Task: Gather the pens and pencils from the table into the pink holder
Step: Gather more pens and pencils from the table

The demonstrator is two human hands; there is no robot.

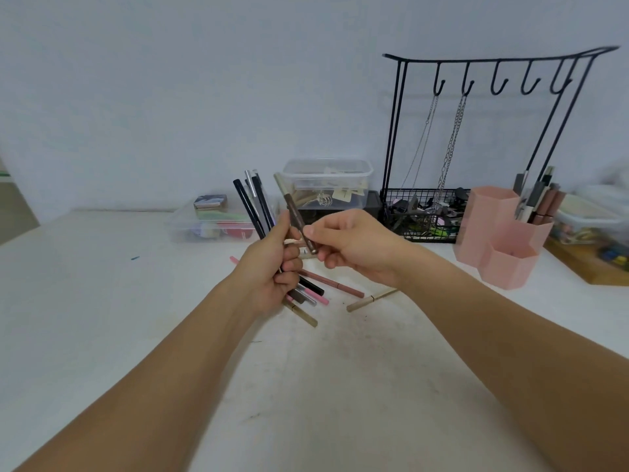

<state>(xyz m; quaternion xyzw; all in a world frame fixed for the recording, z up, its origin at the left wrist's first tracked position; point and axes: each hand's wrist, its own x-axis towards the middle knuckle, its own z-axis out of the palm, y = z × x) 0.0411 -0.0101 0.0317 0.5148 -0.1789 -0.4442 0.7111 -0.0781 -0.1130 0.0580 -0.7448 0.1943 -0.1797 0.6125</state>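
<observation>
I am mid-gather: my left hand (272,267) has its grip closed round a bundle of pens (255,204), about four dark ones fanned upward, while my right hand (354,247) pinches one brown pencil (299,223) and seems to be feeding it into that bundle. On the tabletop (102,301) I count roughly six loose pens and pencils (333,284) below my hands. Next I judge I must clear those, then carry everything right to the pink holder (500,240), which already has several in it.

No legible text anywhere — tags in the far clear plastic box (327,185) are too small and blurred to read.
</observation>
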